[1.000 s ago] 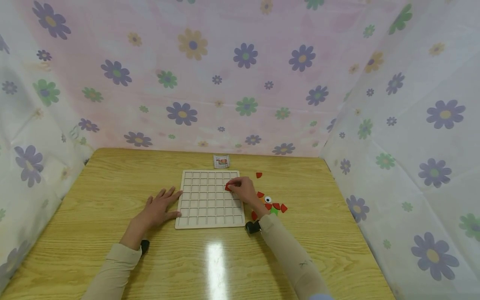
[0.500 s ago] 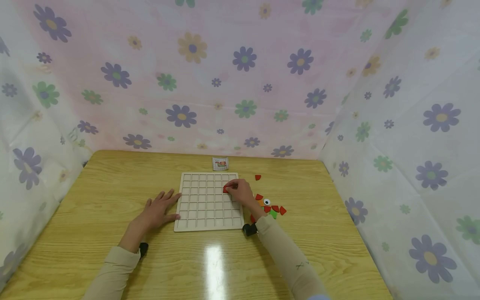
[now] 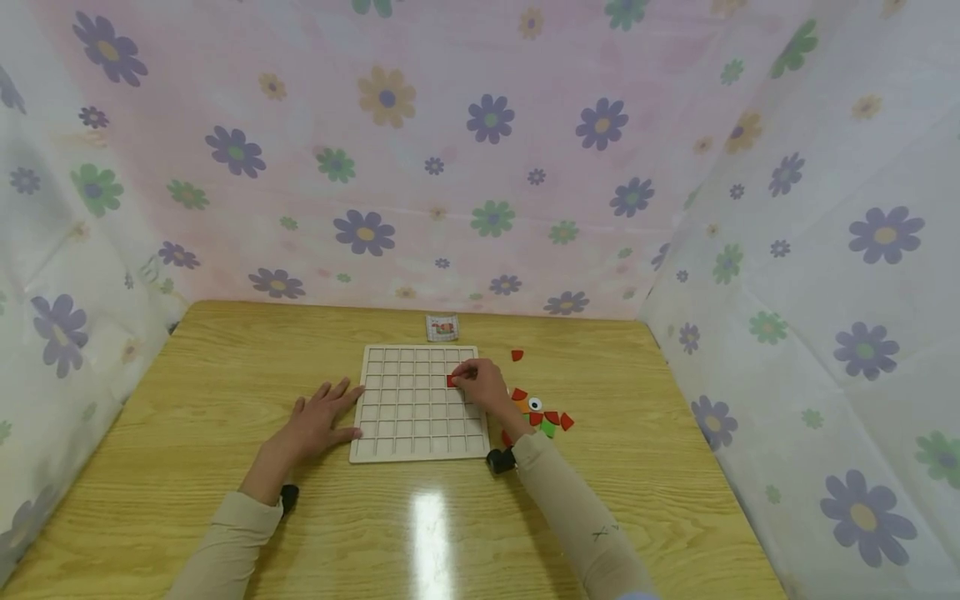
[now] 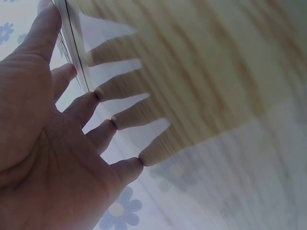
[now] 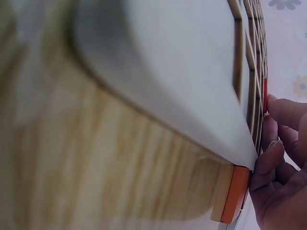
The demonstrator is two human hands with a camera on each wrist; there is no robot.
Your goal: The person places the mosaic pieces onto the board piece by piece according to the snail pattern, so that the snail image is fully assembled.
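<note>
A pale wooden grid board (image 3: 412, 417) lies on the table. My right hand (image 3: 480, 385) is over its right side, thumb and fingertips pinching a red square tile (image 3: 452, 381) that sits flat at one of the cells. In the right wrist view the red tile (image 5: 265, 93) shows as a thin strip under a fingertip, level with the grid. My left hand (image 3: 317, 421) rests on the table at the board's left edge, fingers spread, with thumb and index fingertip right at the rim. The left wrist view has the hand (image 4: 62, 129) with its fingertips down on the glossy tabletop.
Right of the board lie loose pieces: several red quarter-round pieces (image 3: 566, 422), a green piece (image 3: 548, 429), an orange piece (image 3: 521, 406) and a white eye disc (image 3: 535, 404). One red piece (image 3: 517, 355) lies apart, farther back. A small picture card (image 3: 442, 327) lies behind the board.
The red tile has shifted slightly down and left and now lies square with the grid, where it stood tilted before. The left hand stays at the board's edge.
</note>
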